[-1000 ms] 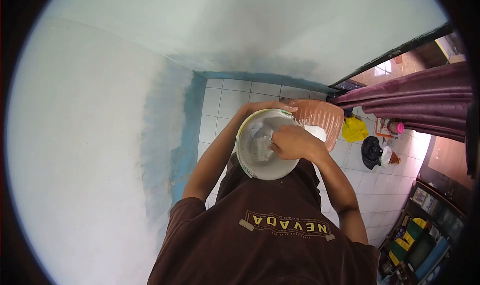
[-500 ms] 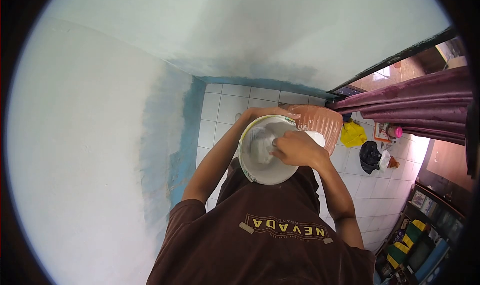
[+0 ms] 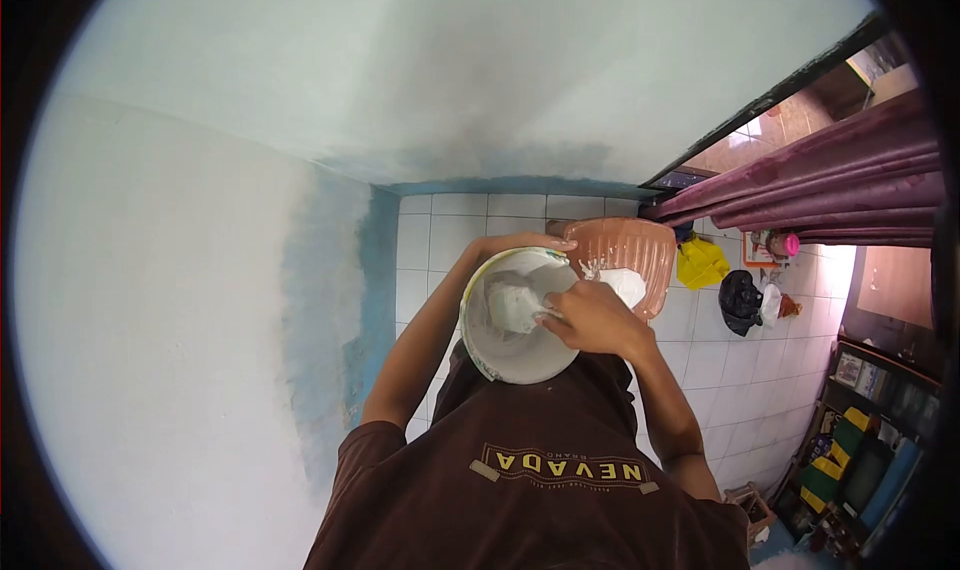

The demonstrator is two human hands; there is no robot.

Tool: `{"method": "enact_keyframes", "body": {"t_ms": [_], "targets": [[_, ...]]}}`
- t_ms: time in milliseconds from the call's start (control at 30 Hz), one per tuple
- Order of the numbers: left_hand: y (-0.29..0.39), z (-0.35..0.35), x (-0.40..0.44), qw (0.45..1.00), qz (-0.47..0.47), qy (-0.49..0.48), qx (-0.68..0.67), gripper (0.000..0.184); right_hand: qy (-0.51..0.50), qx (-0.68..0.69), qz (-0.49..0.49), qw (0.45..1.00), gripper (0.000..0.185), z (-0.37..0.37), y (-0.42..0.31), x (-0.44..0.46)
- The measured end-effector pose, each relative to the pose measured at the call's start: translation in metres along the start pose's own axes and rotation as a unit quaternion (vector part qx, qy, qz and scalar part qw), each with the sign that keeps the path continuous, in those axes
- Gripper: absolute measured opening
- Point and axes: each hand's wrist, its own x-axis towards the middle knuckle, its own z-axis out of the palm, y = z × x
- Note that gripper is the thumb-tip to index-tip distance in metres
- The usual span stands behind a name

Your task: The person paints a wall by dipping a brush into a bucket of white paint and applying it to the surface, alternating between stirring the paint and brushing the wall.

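A whitish bucket (image 3: 545,365), its rim smeared with yellow and green, is tilted in front of my torso. My left hand (image 3: 530,242) wraps round its far side, fingers closed at the rim. Over the bucket's right side, my right hand (image 3: 590,317) is closed on a pale, flat-ended tool (image 3: 514,308), whose end is inside the bucket; its exact kind is unclear. Just beyond my right hand lies a ridged orange-brown paint tray (image 3: 620,235) holding white paint (image 3: 627,286), with white splashes on the tray.
White floor tiles (image 3: 455,235) meet walls with a blue lower band (image 3: 378,260). To the right are a yellow bag (image 3: 703,264), a black plastic bag (image 3: 740,303), a pink-lidded jar (image 3: 788,245) and a purple curtain (image 3: 820,185). A shelf (image 3: 870,410) stands at lower right.
The bucket and both hands appear slightly lower and further left as the view shifts. The tool's flat end shows more plainly inside the bucket, and more white paint in the tray is visible.
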Motion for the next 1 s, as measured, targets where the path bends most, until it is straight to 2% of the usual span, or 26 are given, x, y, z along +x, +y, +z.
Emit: {"method": "enact_keyframes", "body": {"t_ms": [33,200,400,467,600,667,800,867,1000], "targets": [[0.002,0.0,0.001,0.998,-0.053,-0.018,0.0,0.045,-0.01,-0.02,-0.005,1.0,0.03,0.002,-0.004,0.0],[0.009,0.015,0.002,0.998,-0.049,-0.02,0.014,0.045,0.031,-0.038,-0.022,0.999,0.025,0.031,-0.009,0.006],[0.005,0.021,0.012,0.999,-0.032,-0.039,-0.002,0.043,-0.057,-0.039,-0.073,0.995,0.019,0.005,-0.012,-0.005],[0.008,0.023,0.01,0.999,-0.039,-0.038,-0.002,0.043,0.06,-0.011,-0.07,0.996,0.016,-0.001,-0.019,-0.012],[0.012,0.024,0.011,0.999,-0.022,-0.037,0.005,0.043,0.102,-0.036,-0.056,0.993,0.021,0.029,-0.013,-0.014],[0.011,0.028,0.015,0.999,-0.018,-0.043,0.008,0.043,0.003,-0.048,-0.044,0.998,0.032,0.039,-0.008,-0.02],[0.005,0.033,0.024,0.998,-0.016,-0.056,0.012,0.043,-0.062,-0.041,-0.043,0.996,0.032,0.027,-0.006,-0.033],[0.002,0.035,0.028,0.998,-0.013,-0.061,0.013,0.043,0.045,0.014,-0.051,0.998,0.031,0.022,-0.005,-0.039],[-0.006,0.034,0.033,0.998,-0.008,-0.067,0.016,0.044,0.102,0.008,-0.002,0.995,0.031,0.037,-0.007,-0.036]]}}
